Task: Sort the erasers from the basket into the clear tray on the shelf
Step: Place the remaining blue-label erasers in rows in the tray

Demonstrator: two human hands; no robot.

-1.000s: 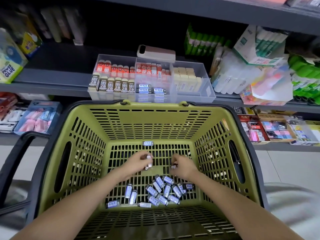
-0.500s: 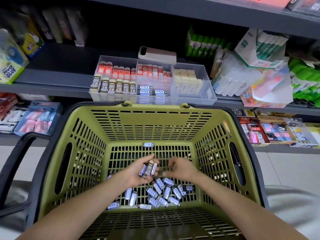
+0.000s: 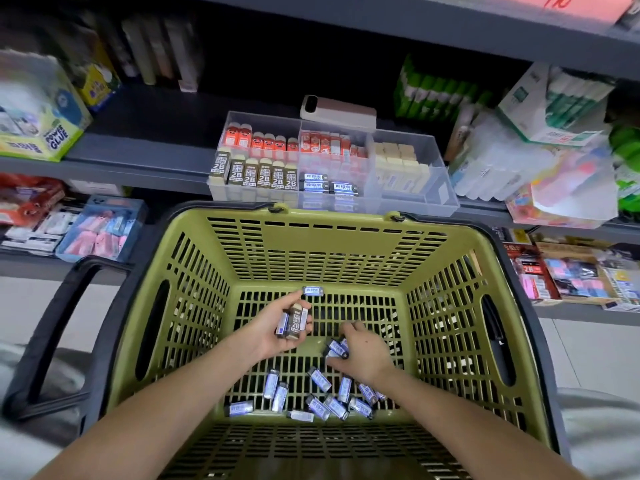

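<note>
A green basket (image 3: 194,306) stands below the shelf. Several blue-wrapped erasers (image 3: 320,379) lie scattered on its slatted floor, and one more eraser (image 3: 313,291) lies alone at the far side. My left hand (image 3: 273,332) is palm up inside the basket and holds a few erasers, among them a brown 2B eraser (image 3: 295,322). My right hand (image 3: 363,351) reaches down beside it and pinches blue erasers (image 3: 336,348) over the pile. The clear tray (image 3: 440,188) sits on the shelf just behind the basket, with rows of orange, brown 2B, blue and cream erasers in its compartments.
A phone-like device (image 3: 341,110) rests on the tray's back edge. Glue boxes (image 3: 38,133) stand at the left of the shelf, green sticks and plastic packs (image 3: 519,161) at the right. Lower shelves hold more stationery. The basket's black handle (image 3: 55,334) sticks out left.
My left hand has turned palm up and lifted slightly with the erasers it holds. My right hand has moved down onto the pile and taken hold of blue erasers.
</note>
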